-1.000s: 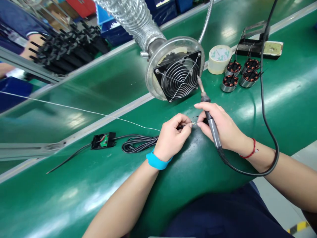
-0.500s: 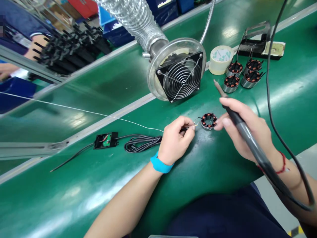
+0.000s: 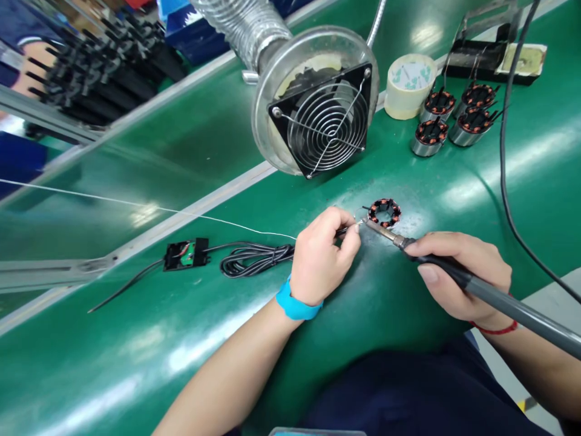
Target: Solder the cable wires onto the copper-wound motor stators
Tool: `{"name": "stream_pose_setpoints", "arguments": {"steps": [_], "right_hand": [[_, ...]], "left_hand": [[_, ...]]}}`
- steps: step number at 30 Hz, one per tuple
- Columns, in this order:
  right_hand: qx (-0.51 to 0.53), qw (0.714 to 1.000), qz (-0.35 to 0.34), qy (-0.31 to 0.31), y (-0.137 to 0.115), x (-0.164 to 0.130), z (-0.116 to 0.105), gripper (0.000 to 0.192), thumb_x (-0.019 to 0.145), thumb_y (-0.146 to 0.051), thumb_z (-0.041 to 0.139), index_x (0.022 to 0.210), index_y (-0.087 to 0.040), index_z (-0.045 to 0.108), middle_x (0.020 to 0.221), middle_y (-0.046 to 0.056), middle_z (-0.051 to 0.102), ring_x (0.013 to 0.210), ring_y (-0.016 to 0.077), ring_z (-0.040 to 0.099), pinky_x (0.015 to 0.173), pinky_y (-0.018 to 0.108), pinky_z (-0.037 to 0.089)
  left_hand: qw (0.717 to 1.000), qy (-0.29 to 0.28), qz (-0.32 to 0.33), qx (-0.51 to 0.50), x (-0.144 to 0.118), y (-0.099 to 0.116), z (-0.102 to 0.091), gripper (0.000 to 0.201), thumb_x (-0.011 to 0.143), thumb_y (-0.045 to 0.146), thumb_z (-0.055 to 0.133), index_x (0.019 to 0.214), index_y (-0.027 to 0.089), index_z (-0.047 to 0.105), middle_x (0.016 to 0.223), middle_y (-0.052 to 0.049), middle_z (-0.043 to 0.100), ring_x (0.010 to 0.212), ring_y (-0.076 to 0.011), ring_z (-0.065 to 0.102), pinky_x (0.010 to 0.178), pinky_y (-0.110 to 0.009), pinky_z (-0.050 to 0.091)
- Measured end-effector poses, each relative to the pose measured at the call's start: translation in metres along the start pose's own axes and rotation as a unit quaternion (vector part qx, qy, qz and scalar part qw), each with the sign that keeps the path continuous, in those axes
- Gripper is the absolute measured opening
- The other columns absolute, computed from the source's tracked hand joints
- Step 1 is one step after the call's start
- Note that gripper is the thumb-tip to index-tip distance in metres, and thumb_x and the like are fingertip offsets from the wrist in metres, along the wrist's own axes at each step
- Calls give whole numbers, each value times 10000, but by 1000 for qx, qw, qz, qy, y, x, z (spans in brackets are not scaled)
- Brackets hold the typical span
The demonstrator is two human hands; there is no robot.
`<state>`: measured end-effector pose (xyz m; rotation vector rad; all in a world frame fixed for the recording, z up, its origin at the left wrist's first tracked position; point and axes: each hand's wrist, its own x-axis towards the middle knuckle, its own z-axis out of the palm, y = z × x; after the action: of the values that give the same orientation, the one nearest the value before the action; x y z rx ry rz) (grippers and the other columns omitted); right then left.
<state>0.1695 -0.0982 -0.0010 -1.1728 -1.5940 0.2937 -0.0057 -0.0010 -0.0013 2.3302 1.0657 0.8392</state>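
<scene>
Left hand (image 3: 323, 254) pinches the wire end (image 3: 351, 228) at the coil ring (image 3: 384, 212) on the green belt (image 3: 136, 339); right hand (image 3: 458, 275), closed round the soldering iron (image 3: 454, 275) (tip at joint), should stay low, steady, brief.

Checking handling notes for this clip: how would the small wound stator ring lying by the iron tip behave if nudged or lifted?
The stator ring lies flat on the green belt, so it would probably slide rather than roll. Its metal core suggests it is stiff and weighty for its size. The thin lead at the soldering iron tip looks easily bent.
</scene>
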Motion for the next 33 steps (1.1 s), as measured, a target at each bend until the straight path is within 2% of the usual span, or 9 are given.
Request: {"name": "stream_pose_setpoints", "arguments": {"steps": [16,20,23,27,30,33], "right_hand": [[-8,1000,11,-3,-2,-1,0,170,880,-171,587,1018,-256,640,823,8,749,599,130,680,554,250,587],[-5,999,28,15,-2,-4,1,215,882,-176,599,1067,-278,639,880,8,752,698,151,708,643,277,611],[-20,999,32,25,-1,-5,2,332,867,-154,634,1167,-293,618,967,16,750,749,163,703,700,306,611],[-57,998,34,-23,2,2,2,404,900,-155,604,1261,-334,568,961,-4,738,738,172,694,672,326,602],[-72,995,41,-58,2,15,-1,384,958,-219,563,1328,-316,532,1016,1,743,833,180,724,747,329,606],[-103,988,58,-102,6,33,-5,339,999,-255,487,1333,-299,525,1111,13,737,839,187,726,788,362,586]], "left_hand": [[999,22,24,31,-2,0,2,124,836,111,566,740,186,545,676,26,594,596,-88,527,586,-207,419],[999,22,26,35,-2,0,2,123,840,119,563,741,189,544,682,25,598,603,-90,534,599,-209,426],[999,19,22,32,-2,0,2,115,841,126,558,747,190,545,694,24,605,612,-92,538,611,-211,431],[998,21,28,42,-2,-1,3,118,846,129,561,747,190,541,686,24,599,611,-93,537,605,-209,426],[998,21,32,44,-2,-1,3,118,847,124,561,751,189,541,685,24,600,614,-94,539,605,-208,425],[999,17,25,43,-1,-1,3,113,850,128,552,757,192,541,692,23,608,618,-97,542,613,-211,429]]}}
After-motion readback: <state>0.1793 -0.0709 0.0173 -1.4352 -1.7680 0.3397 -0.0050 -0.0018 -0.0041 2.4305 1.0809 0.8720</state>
